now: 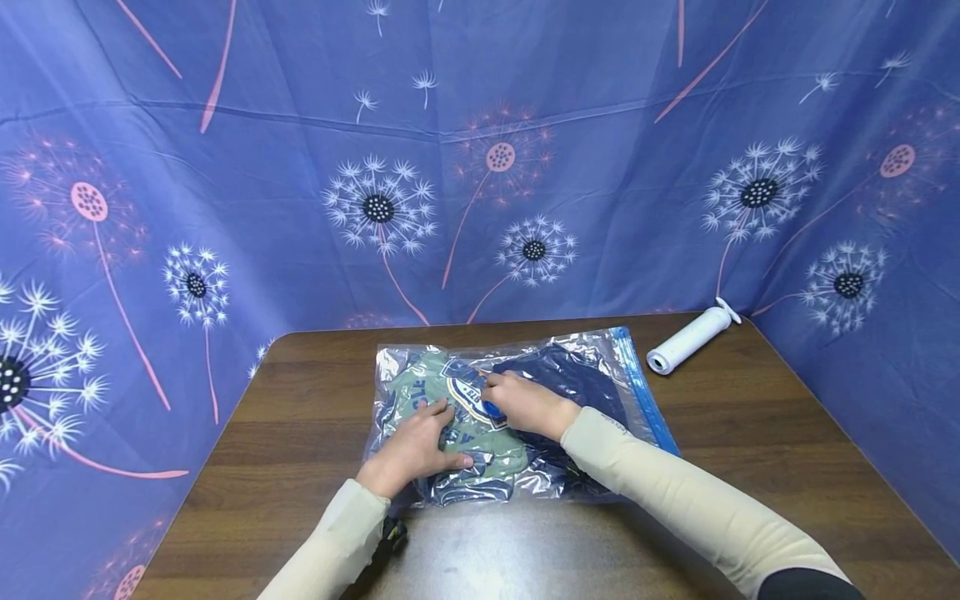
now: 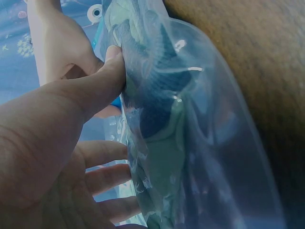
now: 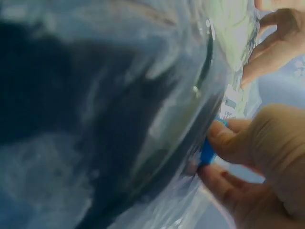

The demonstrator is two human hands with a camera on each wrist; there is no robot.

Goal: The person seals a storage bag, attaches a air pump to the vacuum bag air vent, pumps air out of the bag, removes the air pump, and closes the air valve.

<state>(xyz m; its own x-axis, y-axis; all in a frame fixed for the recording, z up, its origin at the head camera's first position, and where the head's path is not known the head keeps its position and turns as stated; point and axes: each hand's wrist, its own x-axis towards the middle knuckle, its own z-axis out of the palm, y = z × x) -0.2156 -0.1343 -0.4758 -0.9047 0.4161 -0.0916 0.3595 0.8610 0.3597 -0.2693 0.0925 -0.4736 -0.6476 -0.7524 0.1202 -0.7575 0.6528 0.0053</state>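
A clear plastic storage bag (image 1: 540, 485) with a blue zip edge (image 1: 651, 404) lies flat on the table, packed with folded clothes. Inside, a green printed garment (image 1: 420, 390) fills the left part and a navy garment (image 1: 581, 383) the right. My left hand (image 1: 414, 450) rests on the green side with fingers and thumb spread, its thumb pressing the plastic in the left wrist view. Near the bag's middle, my right hand (image 1: 528, 407) pinches a blue valve cap (image 3: 207, 151) between thumb and fingers; the hand partly covers the cap in the head view.
A white hand pump (image 1: 690, 340) lies at the table's back right corner, beyond the bag's zip edge. The brown wooden table (image 1: 285, 417) is backed by a blue dandelion-patterned cloth (image 1: 465, 192). A small dark object (image 1: 393, 533) shows beside the left forearm.
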